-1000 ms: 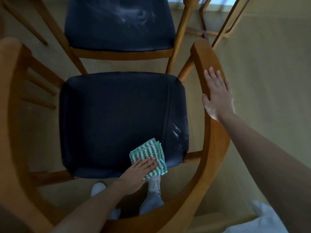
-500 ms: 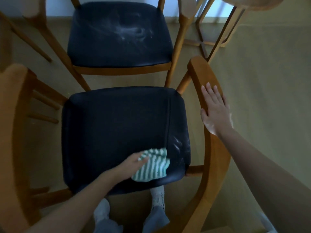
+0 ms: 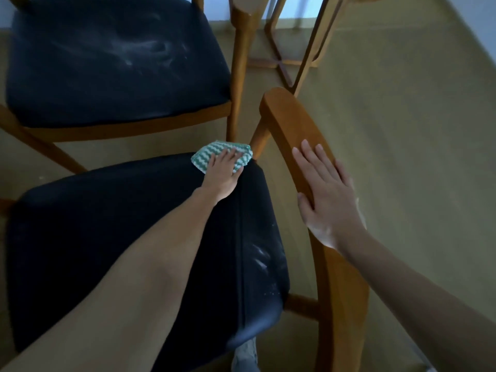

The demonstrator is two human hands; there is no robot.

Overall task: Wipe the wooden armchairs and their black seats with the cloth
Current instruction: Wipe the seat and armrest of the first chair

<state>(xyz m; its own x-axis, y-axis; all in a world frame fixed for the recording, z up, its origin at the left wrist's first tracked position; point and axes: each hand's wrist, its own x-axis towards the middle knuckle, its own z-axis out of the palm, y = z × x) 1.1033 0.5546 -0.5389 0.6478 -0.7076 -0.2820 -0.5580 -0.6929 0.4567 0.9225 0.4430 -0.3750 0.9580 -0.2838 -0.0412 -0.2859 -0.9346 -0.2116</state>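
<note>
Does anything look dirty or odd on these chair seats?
Yes. White dusty smears streak the far seat, and a smaller whitish patch marks the near seat beside the right armrest. The cloth covers neither.

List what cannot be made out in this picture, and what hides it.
Head view, all items:
Cloth: about half lies under the left hand.
Near black seat: its middle is covered by the left forearm.
Armrest: a stretch is under the right hand.
Far armchair: its back is cut off by the top edge.
</note>
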